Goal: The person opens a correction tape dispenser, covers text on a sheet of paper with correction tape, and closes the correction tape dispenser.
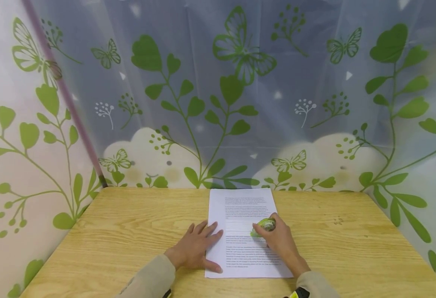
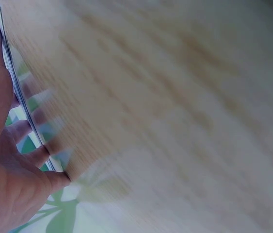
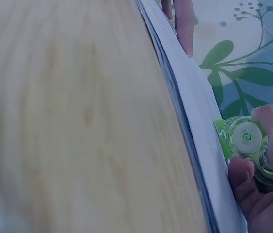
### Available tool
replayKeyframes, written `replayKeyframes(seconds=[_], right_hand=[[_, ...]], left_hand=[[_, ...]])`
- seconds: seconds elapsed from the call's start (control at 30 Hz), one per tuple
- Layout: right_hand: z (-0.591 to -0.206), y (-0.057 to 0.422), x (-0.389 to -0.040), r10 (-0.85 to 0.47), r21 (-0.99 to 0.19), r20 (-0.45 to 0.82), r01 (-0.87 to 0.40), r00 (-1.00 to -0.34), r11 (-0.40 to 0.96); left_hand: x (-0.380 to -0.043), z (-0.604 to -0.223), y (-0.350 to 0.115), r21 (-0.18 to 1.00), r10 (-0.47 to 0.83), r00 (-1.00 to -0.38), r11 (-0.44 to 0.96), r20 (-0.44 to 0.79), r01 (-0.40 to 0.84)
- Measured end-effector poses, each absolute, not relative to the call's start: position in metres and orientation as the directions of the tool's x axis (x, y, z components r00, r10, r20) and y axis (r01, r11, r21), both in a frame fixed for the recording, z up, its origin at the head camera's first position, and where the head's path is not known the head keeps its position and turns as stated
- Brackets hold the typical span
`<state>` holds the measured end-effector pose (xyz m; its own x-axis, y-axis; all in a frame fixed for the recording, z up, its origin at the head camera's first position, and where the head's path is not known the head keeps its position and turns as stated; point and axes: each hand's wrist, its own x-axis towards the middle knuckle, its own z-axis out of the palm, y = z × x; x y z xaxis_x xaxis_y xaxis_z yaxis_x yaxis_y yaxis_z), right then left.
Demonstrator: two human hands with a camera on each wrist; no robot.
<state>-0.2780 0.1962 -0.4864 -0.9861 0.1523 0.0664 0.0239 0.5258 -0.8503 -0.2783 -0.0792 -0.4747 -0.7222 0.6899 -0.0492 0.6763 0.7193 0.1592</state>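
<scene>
A stack of printed paper lies on the table, with a white band across the text at mid-page. My left hand rests with spread fingers on the stack's left edge; the left wrist view also shows this hand along the paper's side. Between the thumb and fingers of my right hand is a green, see-through correction tape dispenser. Its tip is down at the page, by the white band. In the right wrist view the dispenser shows its round reel; whether the tip touches the paper I cannot tell.
The light wooden table extends on both sides of the paper. Behind it hangs a curtain with green leaves and butterflies, meeting the table's far edge. Small dark marks show on the tabletop at the right.
</scene>
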Motion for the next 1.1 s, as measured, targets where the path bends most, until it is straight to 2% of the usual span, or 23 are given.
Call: replayKeyframes(seconds=[0.8, 1.1], right_hand=[[-0.486, 0.211, -0.278, 0.137, -0.843, 0.058, 0.024, -0.989, 0.538], [-0.486, 0.216, -0.278, 0.140, -0.811, 0.074, 0.022, -0.987, 0.585]], left_hand=[[-0.280, -0.476, -0.080, 0.160, 0.690, -0.721, 0.719, -0.055, 0.676], [-0.279, -0.476, -0.079, 0.158, 0.692, -0.720, 0.718, -0.051, 0.678]])
